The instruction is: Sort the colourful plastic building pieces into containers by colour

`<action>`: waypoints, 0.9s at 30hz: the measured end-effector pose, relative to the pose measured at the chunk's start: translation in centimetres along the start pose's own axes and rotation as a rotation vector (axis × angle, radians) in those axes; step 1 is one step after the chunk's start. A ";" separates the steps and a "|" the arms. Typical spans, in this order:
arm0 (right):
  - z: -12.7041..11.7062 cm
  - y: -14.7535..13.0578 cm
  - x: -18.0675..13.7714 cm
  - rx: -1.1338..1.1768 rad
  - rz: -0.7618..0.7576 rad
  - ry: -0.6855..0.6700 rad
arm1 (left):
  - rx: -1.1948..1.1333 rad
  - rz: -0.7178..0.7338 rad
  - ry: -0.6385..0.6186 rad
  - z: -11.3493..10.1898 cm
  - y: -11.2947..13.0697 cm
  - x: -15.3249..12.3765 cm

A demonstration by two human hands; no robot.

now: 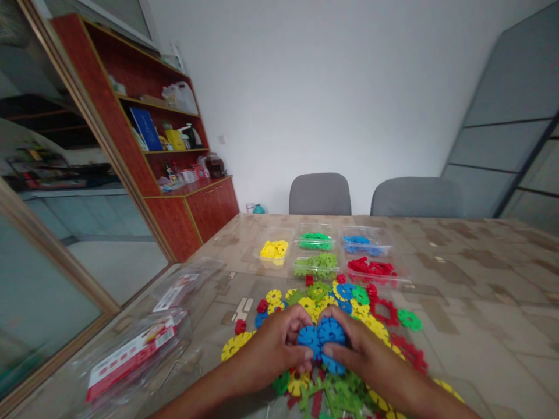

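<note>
Both my hands meet over a pile of coloured plastic gear-shaped pieces (pixel 349 302) on the table. My left hand (pixel 273 349) pinches a blue gear piece (pixel 308 338) on its left side. My right hand (pixel 362 352) grips the adjoining blue gear pieces (pixel 331 331), which touch the left one; a third blue piece (pixel 334 365) sits under my right thumb. Yellow, green and red pieces lie all around and beneath my hands.
Clear trays hold sorted pieces: yellow (pixel 274 250), green (pixel 315 241), light green (pixel 317 266), blue (pixel 362 243), red (pixel 372 269). Plastic packaging (pixel 131 352) lies at the left. Two grey chairs (pixel 320 194) stand behind the table (pixel 480 302). A red shelf cabinet (pixel 174 198) is at the left.
</note>
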State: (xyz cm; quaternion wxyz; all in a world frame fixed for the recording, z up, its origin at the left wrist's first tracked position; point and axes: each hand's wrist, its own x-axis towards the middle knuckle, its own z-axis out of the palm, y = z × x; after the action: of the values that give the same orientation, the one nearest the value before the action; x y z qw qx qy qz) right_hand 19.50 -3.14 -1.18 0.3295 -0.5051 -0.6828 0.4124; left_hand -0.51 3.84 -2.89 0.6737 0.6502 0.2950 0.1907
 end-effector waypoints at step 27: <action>-20.4 5.3 8.3 -0.414 0.297 0.581 | 0.398 0.196 0.251 -4.3 2.9 0.6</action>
State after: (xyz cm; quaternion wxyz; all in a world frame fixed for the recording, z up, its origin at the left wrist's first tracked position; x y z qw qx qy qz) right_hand 37.13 10.38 3.36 0.3370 -0.7501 -0.5493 0.1488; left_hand -2.51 7.74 -0.06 0.4691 0.7667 0.3435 0.2724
